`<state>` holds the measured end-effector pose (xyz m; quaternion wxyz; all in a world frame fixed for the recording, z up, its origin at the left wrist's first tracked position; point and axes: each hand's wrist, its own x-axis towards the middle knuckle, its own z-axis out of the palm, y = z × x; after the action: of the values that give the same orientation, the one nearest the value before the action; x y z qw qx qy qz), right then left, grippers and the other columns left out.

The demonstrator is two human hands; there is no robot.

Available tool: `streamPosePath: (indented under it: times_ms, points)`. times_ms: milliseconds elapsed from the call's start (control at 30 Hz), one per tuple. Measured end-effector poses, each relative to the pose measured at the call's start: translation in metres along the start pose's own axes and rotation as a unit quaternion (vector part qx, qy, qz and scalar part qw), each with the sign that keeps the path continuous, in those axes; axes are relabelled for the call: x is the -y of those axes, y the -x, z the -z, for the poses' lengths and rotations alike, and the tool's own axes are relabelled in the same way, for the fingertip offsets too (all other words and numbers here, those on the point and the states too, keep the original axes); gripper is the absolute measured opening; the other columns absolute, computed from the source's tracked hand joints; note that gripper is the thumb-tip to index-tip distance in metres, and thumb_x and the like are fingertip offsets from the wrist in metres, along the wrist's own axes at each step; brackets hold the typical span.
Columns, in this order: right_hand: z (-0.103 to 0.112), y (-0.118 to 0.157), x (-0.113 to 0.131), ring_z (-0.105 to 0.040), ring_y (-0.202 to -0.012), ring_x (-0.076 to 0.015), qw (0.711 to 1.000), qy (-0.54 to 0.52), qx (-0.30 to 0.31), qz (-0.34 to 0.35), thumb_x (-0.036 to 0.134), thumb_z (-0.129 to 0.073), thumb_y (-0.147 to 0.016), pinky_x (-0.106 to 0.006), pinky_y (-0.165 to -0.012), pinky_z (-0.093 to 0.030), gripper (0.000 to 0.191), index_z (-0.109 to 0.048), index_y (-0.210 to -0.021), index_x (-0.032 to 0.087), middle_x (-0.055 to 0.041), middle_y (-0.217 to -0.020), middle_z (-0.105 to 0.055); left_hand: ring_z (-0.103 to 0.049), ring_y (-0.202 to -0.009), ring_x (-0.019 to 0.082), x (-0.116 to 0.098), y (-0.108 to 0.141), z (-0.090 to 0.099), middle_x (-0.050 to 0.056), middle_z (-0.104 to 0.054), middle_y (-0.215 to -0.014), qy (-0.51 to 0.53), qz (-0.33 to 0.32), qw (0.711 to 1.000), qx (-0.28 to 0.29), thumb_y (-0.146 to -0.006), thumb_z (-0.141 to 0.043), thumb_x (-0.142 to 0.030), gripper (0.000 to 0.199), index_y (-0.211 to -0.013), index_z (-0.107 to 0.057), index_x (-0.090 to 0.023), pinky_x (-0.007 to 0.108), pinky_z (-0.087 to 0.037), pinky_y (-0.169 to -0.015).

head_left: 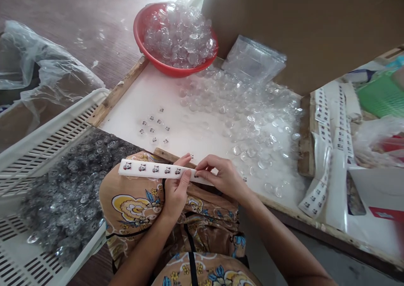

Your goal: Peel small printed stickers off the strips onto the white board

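A white strip of panda stickers (149, 169) lies across my lap, held up between both hands. My left hand (177, 189) grips the strip near its middle, thumb on top and fingers beneath. At the strip's right part, my right hand (221, 174) pinches at a panda sticker (196, 176) with thumb and forefinger. Just beyond, on the white board (132, 105), sits a small group of clear discs with panda pictures (154, 128). Many plain clear discs (249, 139) are spread over the board's middle and right.
A red bowl (147, 56) heaped with clear discs stands at the board's far edge. Left of my lap is a white plastic basket (91, 99) with many finished-looking pieces (72, 185). A clear plastic bag (252, 61) lies by the cardboard (299, 21). More sticker strips (318, 189) hang at right.
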<state>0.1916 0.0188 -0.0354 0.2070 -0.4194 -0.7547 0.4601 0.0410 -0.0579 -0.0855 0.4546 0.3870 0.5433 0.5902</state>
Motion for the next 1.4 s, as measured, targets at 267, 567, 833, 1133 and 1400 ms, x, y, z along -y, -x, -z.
streamPosePath:
  times_ms: [267, 567, 833, 1133, 1400]
  points:
    - [-0.008, 0.006, 0.007, -0.061, -0.088, -0.0194, 0.993, 0.045, -0.068, 0.087, 0.024, -0.056, -0.093, -0.034, -0.077, -0.051, 0.011, -0.062, -0.083, 0.023, -0.0064, -0.091, -0.063, -0.058, -0.124, 0.027, 0.0, 0.002, -0.002, 0.008, -0.066, -0.131, 0.058, 0.053, 0.997, -0.008, -0.096, -0.054, -0.04, 0.037, -0.125, -0.067, -0.021, 0.041, -0.039, -0.111]
    - [0.018, -0.069, -0.051, -0.05, -0.061, -0.0133, 0.982, -0.018, -0.155, -0.102, 0.036, -0.061, -0.081, -0.027, -0.058, -0.04, 0.016, -0.057, -0.076, 0.021, 0.0015, -0.066, -0.056, -0.062, -0.119, 0.027, 0.002, 0.002, -0.004, 0.01, -0.07, -0.123, 0.089, 0.054, 0.994, -0.011, -0.095, -0.057, -0.041, 0.034, -0.116, -0.069, -0.019, 0.043, -0.042, -0.109]
    - [0.013, -0.089, -0.055, -0.051, -0.06, -0.0135, 0.978, 0.089, -0.147, -0.121, 0.027, -0.062, -0.078, -0.027, -0.06, -0.038, 0.009, -0.057, -0.071, 0.022, 0.0015, -0.065, -0.06, -0.062, -0.119, 0.029, 0.006, 0.003, -0.003, 0.011, -0.07, -0.121, 0.105, 0.068, 0.992, 0.0, -0.095, -0.057, -0.039, 0.031, -0.115, -0.069, -0.018, 0.047, -0.041, -0.111]
    - [-0.012, -0.09, -0.051, -0.058, -0.071, -0.0175, 0.964, 0.22, -0.136, -0.053, 0.019, -0.058, -0.083, -0.029, -0.066, -0.041, 0.009, -0.064, -0.088, 0.022, -0.0057, -0.088, -0.066, -0.066, -0.111, 0.027, 0.007, 0.004, -0.003, 0.011, -0.07, -0.122, 0.099, 0.075, 0.992, 0.002, -0.094, -0.058, -0.042, 0.034, -0.116, -0.069, -0.019, 0.042, -0.048, -0.102]
    - [0.0, -0.052, -0.012, -0.066, -0.081, -0.0176, 0.998, 0.046, -0.041, -0.002, 0.027, -0.061, -0.089, -0.03, -0.073, -0.051, 0.015, -0.066, -0.102, 0.021, -0.0055, -0.093, -0.071, -0.058, -0.125, 0.026, 0.003, 0.002, -0.002, 0.01, -0.067, -0.129, 0.075, 0.048, 0.996, 0.0, -0.095, -0.057, -0.042, 0.046, -0.136, -0.058, -0.023, 0.042, -0.039, -0.112]
